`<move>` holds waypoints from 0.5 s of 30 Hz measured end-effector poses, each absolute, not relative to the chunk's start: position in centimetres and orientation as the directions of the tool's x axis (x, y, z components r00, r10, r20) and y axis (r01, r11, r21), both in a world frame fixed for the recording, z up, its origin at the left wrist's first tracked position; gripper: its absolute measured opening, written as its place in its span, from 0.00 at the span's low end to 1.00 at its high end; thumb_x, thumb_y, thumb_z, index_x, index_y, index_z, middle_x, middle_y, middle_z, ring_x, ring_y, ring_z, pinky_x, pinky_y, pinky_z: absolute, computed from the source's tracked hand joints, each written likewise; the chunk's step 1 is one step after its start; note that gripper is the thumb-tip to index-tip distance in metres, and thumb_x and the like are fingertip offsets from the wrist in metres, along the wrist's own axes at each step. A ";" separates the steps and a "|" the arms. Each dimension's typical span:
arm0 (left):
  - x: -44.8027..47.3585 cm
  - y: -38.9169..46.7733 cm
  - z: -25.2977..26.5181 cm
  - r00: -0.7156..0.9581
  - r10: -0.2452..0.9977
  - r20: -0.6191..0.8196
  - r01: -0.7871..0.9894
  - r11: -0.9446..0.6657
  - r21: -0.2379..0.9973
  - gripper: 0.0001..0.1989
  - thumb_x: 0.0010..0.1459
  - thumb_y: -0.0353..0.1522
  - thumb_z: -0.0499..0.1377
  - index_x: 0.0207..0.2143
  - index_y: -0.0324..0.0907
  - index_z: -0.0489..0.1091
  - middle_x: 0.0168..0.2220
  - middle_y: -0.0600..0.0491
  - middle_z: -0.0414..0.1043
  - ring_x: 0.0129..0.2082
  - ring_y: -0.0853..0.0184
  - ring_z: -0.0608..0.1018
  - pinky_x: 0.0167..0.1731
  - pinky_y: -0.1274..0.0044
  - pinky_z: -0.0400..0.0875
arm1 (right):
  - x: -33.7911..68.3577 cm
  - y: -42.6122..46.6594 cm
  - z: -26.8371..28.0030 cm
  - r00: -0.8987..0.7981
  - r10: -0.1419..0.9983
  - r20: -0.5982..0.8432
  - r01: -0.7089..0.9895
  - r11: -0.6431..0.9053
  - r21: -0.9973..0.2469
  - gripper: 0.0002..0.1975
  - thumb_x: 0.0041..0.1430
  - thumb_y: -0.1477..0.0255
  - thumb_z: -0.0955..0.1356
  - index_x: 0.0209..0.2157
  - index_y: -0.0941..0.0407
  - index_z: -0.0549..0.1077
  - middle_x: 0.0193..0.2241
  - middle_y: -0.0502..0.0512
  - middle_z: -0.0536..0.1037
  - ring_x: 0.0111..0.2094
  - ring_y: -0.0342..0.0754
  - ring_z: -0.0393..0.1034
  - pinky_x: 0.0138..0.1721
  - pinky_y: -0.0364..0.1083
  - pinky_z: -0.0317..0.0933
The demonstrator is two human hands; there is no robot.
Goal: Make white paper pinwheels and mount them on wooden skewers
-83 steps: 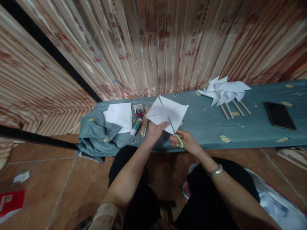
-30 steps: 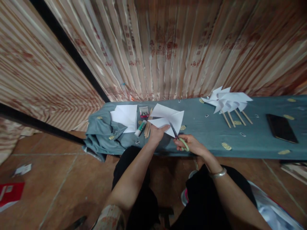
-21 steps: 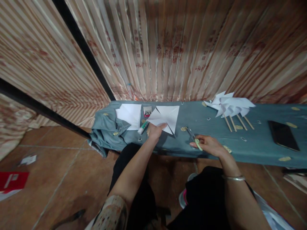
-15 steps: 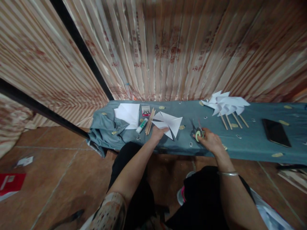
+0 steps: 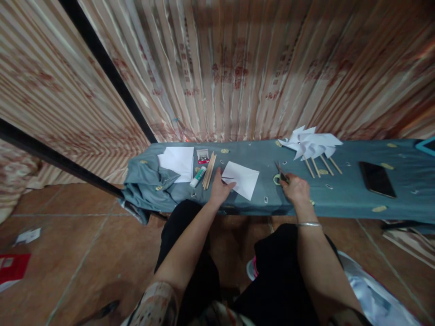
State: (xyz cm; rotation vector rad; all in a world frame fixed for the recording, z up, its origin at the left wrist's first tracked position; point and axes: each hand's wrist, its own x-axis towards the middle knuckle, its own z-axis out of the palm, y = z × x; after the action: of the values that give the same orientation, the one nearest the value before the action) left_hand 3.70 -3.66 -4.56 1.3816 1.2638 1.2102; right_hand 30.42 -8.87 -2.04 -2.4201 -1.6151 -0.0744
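Observation:
My left hand (image 5: 221,189) pinches the left corner of a white square of paper (image 5: 245,178), thumb on top and a finger along its edge. Slits run in from the paper's corners. To the right, my right hand (image 5: 296,187) has its fingers closed on one handle of a pair of scissors (image 5: 279,174). Their light green ring lies against the cloth and the blades point away from me. Beside my left hand are several thin wooden sticks (image 5: 209,171) and a green and white glue stick (image 5: 197,177).
A blue-grey cloth (image 5: 258,211) covers the long, narrow table. White sheets (image 5: 180,162) and a small open box of pins (image 5: 203,156) sit at the left. Several paper pinwheels (image 5: 314,144) on sticks and a black phone (image 5: 377,179) lie at the right. A striped curtain (image 5: 231,72) hangs behind.
The paper's cut flaps, spread apart before, now lie flat together. My left hand has shifted to the paper's left edge. The scissors have turned, blades now pointing away from me.

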 end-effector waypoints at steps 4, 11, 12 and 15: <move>1.5 -4.8 -3.3 0.167 0.910 0.378 0.580 -0.401 0.709 0.35 0.52 0.29 0.63 0.62 0.39 0.58 0.66 0.38 0.54 0.68 0.52 0.55 0.65 0.58 0.51 | 29.4 -8.5 -2.1 0.344 0.897 0.279 0.929 -0.283 -0.237 0.19 0.62 0.68 0.61 0.47 0.64 0.75 0.45 0.74 0.77 0.46 0.65 0.71 0.47 0.57 0.63; 2.6 -7.3 -3.1 0.624 0.756 0.197 0.675 -0.648 0.353 0.23 0.62 0.36 0.55 0.58 0.37 0.64 0.64 0.40 0.60 0.69 0.54 0.53 0.65 0.54 0.47 | 23.0 -5.8 -3.3 0.169 0.899 0.404 0.951 -0.041 -0.307 0.29 0.64 0.58 0.59 0.57 0.67 0.67 0.59 0.73 0.66 0.60 0.63 0.58 0.57 0.58 0.53; 2.9 -7.3 -3.3 0.627 0.759 0.175 0.684 -0.644 0.343 0.24 0.63 0.37 0.55 0.58 0.36 0.63 0.64 0.39 0.60 0.68 0.54 0.54 0.65 0.55 0.48 | 22.2 -5.5 -3.6 0.161 0.899 0.408 0.953 -0.034 -0.302 0.30 0.64 0.57 0.59 0.57 0.67 0.65 0.60 0.74 0.65 0.61 0.64 0.56 0.58 0.59 0.52; 3.1 -7.2 -3.6 0.630 0.767 0.125 0.702 -0.631 0.330 0.25 0.63 0.39 0.54 0.59 0.37 0.63 0.64 0.39 0.60 0.67 0.53 0.57 0.64 0.56 0.51 | 20.9 -4.6 -4.6 0.160 0.912 0.379 0.948 -0.036 -0.316 0.33 0.62 0.56 0.61 0.59 0.66 0.63 0.61 0.75 0.63 0.63 0.65 0.53 0.58 0.61 0.49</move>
State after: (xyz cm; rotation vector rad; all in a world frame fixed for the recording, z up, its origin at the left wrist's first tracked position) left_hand 3.06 -7.23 -3.63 2.6036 1.1963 0.3714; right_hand 20.87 -4.56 -4.58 -1.9545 -1.7592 -0.0986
